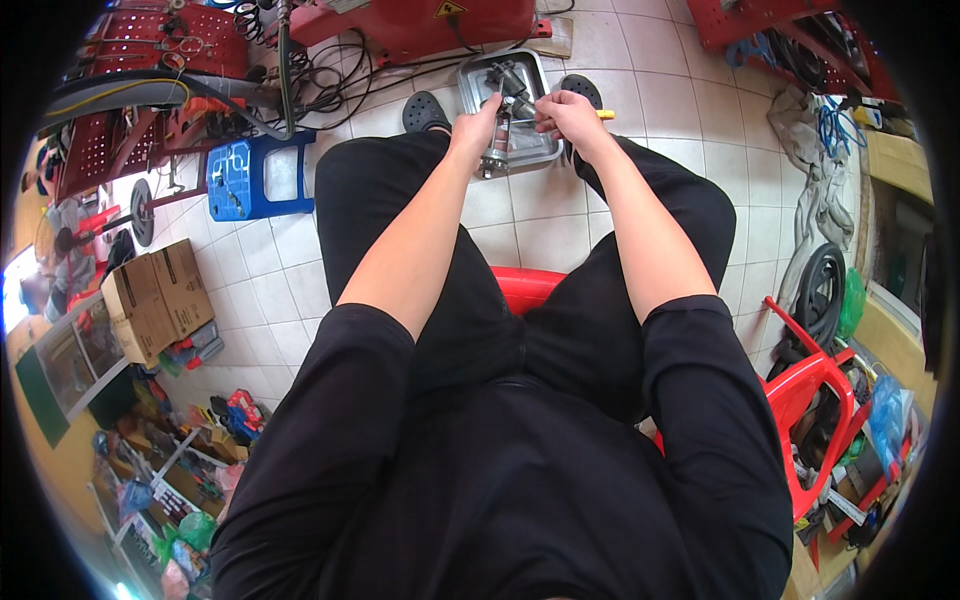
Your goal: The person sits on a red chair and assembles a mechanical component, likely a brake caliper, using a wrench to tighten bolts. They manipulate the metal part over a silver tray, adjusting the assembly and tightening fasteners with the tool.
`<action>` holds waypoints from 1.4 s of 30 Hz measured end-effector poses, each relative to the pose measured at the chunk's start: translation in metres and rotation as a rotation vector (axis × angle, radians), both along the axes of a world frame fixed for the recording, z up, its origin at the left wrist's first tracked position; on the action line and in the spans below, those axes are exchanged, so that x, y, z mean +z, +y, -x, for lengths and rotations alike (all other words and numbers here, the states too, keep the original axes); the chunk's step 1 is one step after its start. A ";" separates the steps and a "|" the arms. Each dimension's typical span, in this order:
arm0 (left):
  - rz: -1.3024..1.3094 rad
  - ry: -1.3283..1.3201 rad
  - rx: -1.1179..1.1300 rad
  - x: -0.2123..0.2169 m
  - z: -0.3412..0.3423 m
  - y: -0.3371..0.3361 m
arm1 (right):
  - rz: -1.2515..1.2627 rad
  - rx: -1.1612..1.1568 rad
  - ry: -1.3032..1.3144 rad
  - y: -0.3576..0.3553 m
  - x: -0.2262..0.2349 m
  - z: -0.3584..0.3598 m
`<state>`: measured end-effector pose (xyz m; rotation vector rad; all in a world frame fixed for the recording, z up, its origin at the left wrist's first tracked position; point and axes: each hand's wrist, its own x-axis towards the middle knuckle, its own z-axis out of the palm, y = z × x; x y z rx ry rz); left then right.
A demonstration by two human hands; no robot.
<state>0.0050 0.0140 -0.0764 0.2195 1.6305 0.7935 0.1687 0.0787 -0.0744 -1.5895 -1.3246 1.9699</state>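
Observation:
Between my feet lies a shallow grey metal tray (pixel 543 150) with dark metal pieces (pixel 512 76) at its far end. Over the tray, my left hand (pixel 477 130) is closed around a greyish metal cylindrical part (pixel 499 143), whose near end points toward me. Just right of it, my right hand (pixel 572 116) has its fingers pinched on a slim tool with a yellow end (pixel 605 114) that sticks out to the right. The tool's tip is too small to make out, close to the top of the metal part.
A blue plastic stool (pixel 235 180) stands to the left, with a cardboard box (pixel 160 300) nearer. Red machinery (pixel 420 30) and black cables (pixel 335 85) lie ahead. On the right are a red plastic chair (pixel 815 400) and black tires (pixel 822 290). I sit on a red seat (pixel 525 288).

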 end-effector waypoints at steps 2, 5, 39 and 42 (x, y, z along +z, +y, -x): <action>-0.008 0.015 -0.001 -0.005 0.001 0.000 | -0.010 0.004 0.001 0.001 0.000 0.001; -0.008 0.015 -0.002 -0.004 0.000 0.000 | -0.010 -0.006 -0.001 0.002 -0.004 0.000; -0.150 -0.049 0.557 -0.137 -0.008 0.037 | 0.032 -0.162 0.119 0.008 0.020 0.002; -0.141 -0.199 0.576 -0.147 0.003 0.031 | 0.025 -0.160 0.109 0.012 0.019 0.000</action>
